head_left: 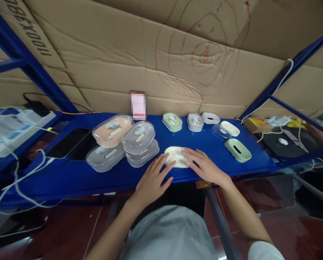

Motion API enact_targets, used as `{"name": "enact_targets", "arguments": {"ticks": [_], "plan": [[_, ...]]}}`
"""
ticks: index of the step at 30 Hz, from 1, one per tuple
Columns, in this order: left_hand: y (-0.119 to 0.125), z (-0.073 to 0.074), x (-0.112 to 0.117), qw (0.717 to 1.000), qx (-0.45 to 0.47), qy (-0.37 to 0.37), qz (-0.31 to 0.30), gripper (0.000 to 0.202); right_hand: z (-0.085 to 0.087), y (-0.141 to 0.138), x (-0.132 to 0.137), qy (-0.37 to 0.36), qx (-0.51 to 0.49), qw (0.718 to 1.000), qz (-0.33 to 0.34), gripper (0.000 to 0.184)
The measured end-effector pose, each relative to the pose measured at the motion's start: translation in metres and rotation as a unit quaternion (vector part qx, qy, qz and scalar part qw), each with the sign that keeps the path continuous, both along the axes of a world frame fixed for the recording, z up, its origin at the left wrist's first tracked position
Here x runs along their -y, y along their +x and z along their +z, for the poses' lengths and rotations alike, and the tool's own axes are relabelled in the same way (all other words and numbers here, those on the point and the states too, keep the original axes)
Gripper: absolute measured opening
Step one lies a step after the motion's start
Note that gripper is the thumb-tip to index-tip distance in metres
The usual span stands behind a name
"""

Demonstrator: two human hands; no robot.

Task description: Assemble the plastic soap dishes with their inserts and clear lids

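Head view: touches cream dish (176, 154) toward five o'clock with left fingers (161, 164) and right fingers (196, 156) spread, unclasped; reads “1100X38” on cardboard (96, 47) at ten, shows illegible lid labels (139, 130) at nine.

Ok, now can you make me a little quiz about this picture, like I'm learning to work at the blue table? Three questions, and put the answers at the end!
1. Pick one. What are the fingers of both the left hand and the right hand touching?
A) a phone
B) a cream dish
C) a computer mouse

2. True or false? The peach box is nearer to the left hand than to the right hand.

3. Fill in the word. The curvy lines drawn on the cardboard are coloured ____.

Key: 1. B; 2. True; 3. red.
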State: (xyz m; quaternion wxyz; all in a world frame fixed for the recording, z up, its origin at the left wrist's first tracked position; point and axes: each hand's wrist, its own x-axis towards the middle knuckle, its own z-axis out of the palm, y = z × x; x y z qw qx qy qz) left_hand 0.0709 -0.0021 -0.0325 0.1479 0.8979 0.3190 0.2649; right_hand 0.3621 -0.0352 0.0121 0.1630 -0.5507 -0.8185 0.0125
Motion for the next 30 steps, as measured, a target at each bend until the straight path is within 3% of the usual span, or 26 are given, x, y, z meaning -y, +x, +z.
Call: {"name": "enact_targets", "arguments": {"ticks": [1, 2, 5, 6, 9, 12, 15, 18, 24, 27, 30], "plan": [[0.001, 0.0, 0.0, 1.0, -0.009, 0.01, -0.003, 0.051, 0.007, 0.003, -0.009, 0.008, -0.018, 1.0, 0.007, 0.051], [0.001, 0.0, 0.0, 1.0, -0.016, 0.017, -0.004, 0.048, 0.014, 0.011, -0.022, 0.024, -0.028, 0.999, -0.027, 0.052], [0.001, 0.0, -0.001, 0.999, -0.03, 0.027, -0.012, 0.04, 0.022, 0.055, -0.078, 0.061, 0.001, 0.971, -0.233, 0.054], [0.001, 0.0, -0.001, 0.999, -0.031, 0.028, -0.013, 0.04, 0.022, 0.072, -0.097, 0.065, 0.001, 0.96, -0.273, 0.057], [-0.002, 0.001, -0.001, 0.999, -0.021, 0.024, -0.011, 0.042, 0.017, 0.108, -0.139, 0.067, -0.002, 0.946, -0.316, 0.057], [-0.004, 0.0, -0.001, 1.0, -0.003, 0.006, -0.018, 0.045, 0.017, 0.121, -0.152, 0.084, -0.004, 0.947, -0.31, 0.043], [-0.005, -0.002, -0.004, 1.0, 0.011, -0.012, -0.016, 0.041, 0.023, 0.115, -0.135, 0.126, -0.004, 0.947, -0.294, 0.043], [-0.003, -0.004, -0.005, 1.0, 0.02, -0.019, -0.008, 0.037, 0.02, 0.088, -0.096, 0.15, 0.003, 0.957, -0.248, 0.047], [-0.003, -0.003, -0.002, 0.999, 0.032, -0.03, 0.006, 0.046, -0.025, 0.006, -0.017, 0.14, 0.016, 0.988, -0.069, 0.041], [-0.005, -0.001, 0.0, 0.998, 0.046, -0.03, 0.012, 0.052, -0.036, -0.001, -0.006, 0.117, 0.025, 0.991, -0.06, 0.051], [-0.006, 0.001, 0.001, 0.997, 0.057, -0.043, 0.014, 0.061, -0.033, 0.011, -0.005, 0.101, 0.02, 0.992, -0.074, 0.052]]}}
